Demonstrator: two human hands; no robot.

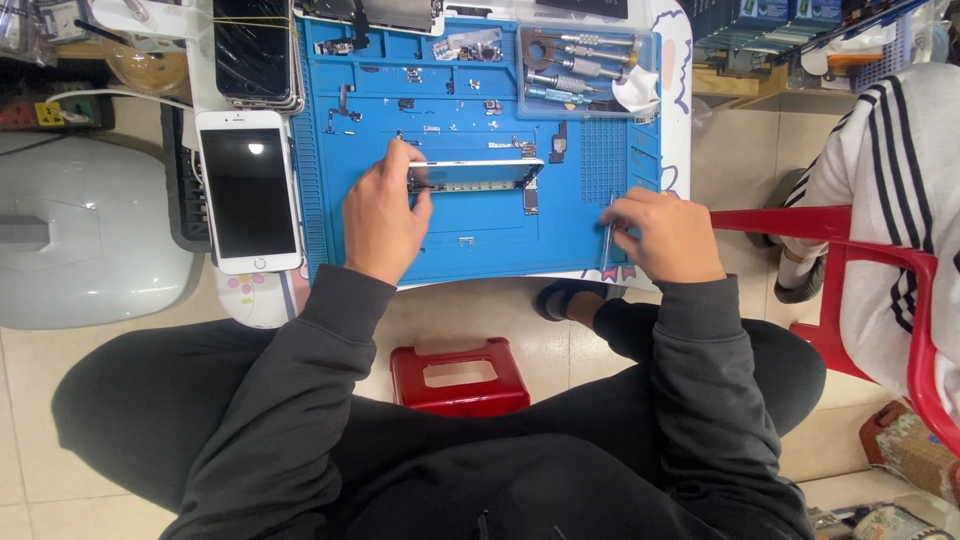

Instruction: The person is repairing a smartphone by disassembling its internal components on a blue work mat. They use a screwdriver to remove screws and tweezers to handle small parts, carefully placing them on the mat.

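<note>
In the centre of the frame an opened phone body (pixel 478 174) is held on its edge on the blue mat (pixel 470 250) by the left hand (pixel 383 222), whose grip is clenched on its left end. Thin tweezers (pixel 607 232) are pinched in the right hand (pixel 668 235) at the mat's right side. Tiny screws (pixel 432 128) are scattered just above the body; they could be swept off if the body is tipped or slips.

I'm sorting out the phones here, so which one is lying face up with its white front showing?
The white phone lying flat at the left edge of the blue mat. The dark phones stacked behind it show no white front, and the left hand holds an opened one.
</note>
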